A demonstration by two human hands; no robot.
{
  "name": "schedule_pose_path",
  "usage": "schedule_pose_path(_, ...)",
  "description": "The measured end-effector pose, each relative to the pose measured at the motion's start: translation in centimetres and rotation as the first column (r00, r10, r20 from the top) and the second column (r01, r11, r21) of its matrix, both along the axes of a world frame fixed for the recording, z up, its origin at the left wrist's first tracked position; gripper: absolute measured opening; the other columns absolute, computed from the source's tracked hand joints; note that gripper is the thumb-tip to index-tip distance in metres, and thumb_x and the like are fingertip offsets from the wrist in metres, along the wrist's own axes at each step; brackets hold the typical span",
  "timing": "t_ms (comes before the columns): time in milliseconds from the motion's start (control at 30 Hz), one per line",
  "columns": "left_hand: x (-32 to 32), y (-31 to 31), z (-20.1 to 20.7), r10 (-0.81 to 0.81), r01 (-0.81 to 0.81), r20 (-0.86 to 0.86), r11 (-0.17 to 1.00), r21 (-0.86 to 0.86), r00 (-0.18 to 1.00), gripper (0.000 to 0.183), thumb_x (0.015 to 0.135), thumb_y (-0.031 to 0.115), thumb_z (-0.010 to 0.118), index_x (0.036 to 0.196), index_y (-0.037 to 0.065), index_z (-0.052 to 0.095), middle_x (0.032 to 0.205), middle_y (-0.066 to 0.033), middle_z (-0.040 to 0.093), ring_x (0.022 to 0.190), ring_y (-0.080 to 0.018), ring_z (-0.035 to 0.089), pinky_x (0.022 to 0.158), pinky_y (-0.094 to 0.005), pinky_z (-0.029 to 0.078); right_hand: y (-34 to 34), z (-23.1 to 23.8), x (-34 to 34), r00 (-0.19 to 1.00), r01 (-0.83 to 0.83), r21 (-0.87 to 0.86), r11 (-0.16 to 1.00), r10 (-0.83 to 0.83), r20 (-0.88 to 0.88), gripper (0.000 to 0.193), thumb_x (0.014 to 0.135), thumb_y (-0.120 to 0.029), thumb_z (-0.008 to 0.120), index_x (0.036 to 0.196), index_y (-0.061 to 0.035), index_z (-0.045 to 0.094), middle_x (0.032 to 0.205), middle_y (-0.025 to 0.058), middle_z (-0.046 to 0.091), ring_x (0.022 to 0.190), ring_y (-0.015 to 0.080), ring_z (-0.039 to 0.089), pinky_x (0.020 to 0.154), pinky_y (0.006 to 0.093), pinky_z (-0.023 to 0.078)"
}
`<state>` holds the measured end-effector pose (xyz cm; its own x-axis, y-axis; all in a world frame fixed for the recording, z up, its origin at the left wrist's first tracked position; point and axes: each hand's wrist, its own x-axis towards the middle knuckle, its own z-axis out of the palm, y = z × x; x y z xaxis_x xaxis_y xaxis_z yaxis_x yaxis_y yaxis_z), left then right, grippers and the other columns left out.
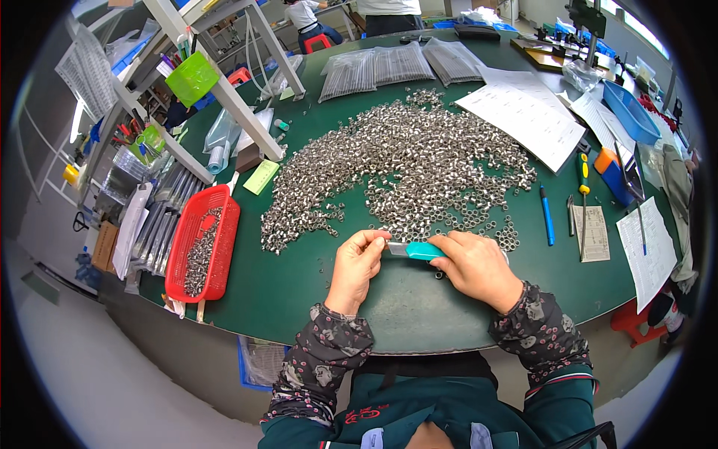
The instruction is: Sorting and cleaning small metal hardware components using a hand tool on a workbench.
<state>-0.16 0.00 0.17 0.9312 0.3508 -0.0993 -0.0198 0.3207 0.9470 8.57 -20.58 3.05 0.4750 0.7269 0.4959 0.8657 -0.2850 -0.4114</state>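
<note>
My right hand (pixel 475 266) is wrapped round the teal handle of a cutter knife (pixel 422 251), whose flat grey blade points left. At the blade's tip, my left hand (pixel 355 269) pinches thumb and forefinger together. Whatever small piece sits between those fingertips is too small to make out. Just beyond both hands spreads a big heap of small shiny metal rings (pixel 419 161), with loose ones at its near right edge. A few rings lie under my right hand, partly hidden by it.
At left, a red plastic basket (pixel 234 232) holds more rings. Bagged metal rods (pixel 404 63) lie behind the heap on the green table (pixel 441 322). Paper sheets (pixel 527 120), a blue pen (pixel 547 217) and a yellow-handled screwdriver (pixel 583 176) lie to the right. A shelf post (pixel 243 112) stands at left.
</note>
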Motion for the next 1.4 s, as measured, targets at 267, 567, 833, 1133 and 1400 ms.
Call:
schedule_pose_path(267, 0.2, 0.2, 0.2, 0.011, 0.012, 0.055, 0.917, -0.398, 0.998, 0.014, 0.095, 0.013, 0.048, 0.094, 0.001, 0.056, 0.082, -0.0047, 0.054, 0.056, -0.0062, 0.041, 0.042, -0.0175, 0.03, -0.2, 0.9, 0.9, 0.99, 0.098, 0.25, 0.963, -0.121, 0.078, 0.033, 0.077, -0.013, 0.068, 0.107, -0.0067, 0.057, 0.076, 0.0085, 0.054, 0.069, 0.0263, 0.057, 0.059, 0.0369, 0.046)
schedule_pose_path(567, 1.2, -4.1, 0.6, -0.062, 0.089, -0.067, 0.494, 0.865, 0.996, 0.018, 0.077, 0.01, 0.069, 0.094, 0.005, 0.066, 0.072, -0.0035, 0.052, 0.061, -0.0145, 0.051, 0.057, -0.0299, 0.043, -0.3, 0.4, 1.4, 0.984, 0.133, 0.253, 0.958, -0.158, 0.082, 0.033, 0.078, -0.013, 0.067, 0.109, -0.0064, 0.057, 0.077, 0.0084, 0.054, 0.071, 0.0263, 0.058, 0.06, 0.0371, 0.047)
schedule_pose_path(833, 1.4, -3.6, -0.3, -0.09, -0.047, 0.091, 0.401, 0.915, 0.992, 0.014, 0.081, 0.013, 0.067, 0.091, 0.004, 0.063, 0.075, -0.0062, 0.056, 0.058, -0.016, 0.052, 0.055, -0.0296, 0.044, -0.3, 0.7, 1.2, 0.987, 0.099, 0.253, 0.962, -0.128, 0.1, 0.034, 0.077, -0.013, 0.067, 0.109, -0.0057, 0.057, 0.077, 0.0088, 0.054, 0.071, 0.0265, 0.057, 0.06, 0.0375, 0.047)
schedule_pose_path(1133, 0.3, 0.5, -0.1, -0.082, 0.113, 0.11, 0.943, -0.314, 0.991, 0.016, 0.096, 0.011, 0.049, 0.11, 0.005, 0.055, 0.089, -0.0056, 0.058, 0.055, -0.0029, 0.04, 0.04, -0.0148, 0.028, -0.1, 0.1, 0.4, 0.998, 0.043, 0.136, 0.99, -0.049, 0.043, 0.03, 0.078, -0.013, 0.067, 0.105, -0.0066, 0.057, 0.075, 0.0089, 0.053, 0.069, 0.0268, 0.057, 0.06, 0.0383, 0.046)
schedule_pose_path(1400, 0.4, 0.4, 0.0, -0.083, 0.112, 0.11, 0.95, -0.291, 0.99, 0.014, 0.094, 0.007, 0.052, 0.108, 0.004, 0.056, 0.086, -0.0028, 0.057, 0.057, -0.0025, 0.039, 0.041, -0.0146, 0.029, 0.1, -0.4, 0.5, 0.993, -0.001, 0.053, 0.999, 0.008, -0.12, 0.026, 0.083, -0.02, 0.063, 0.106, -0.0087, 0.059, 0.078, 0.0112, 0.058, 0.072, 0.0316, 0.06, 0.061, 0.0419, 0.048)
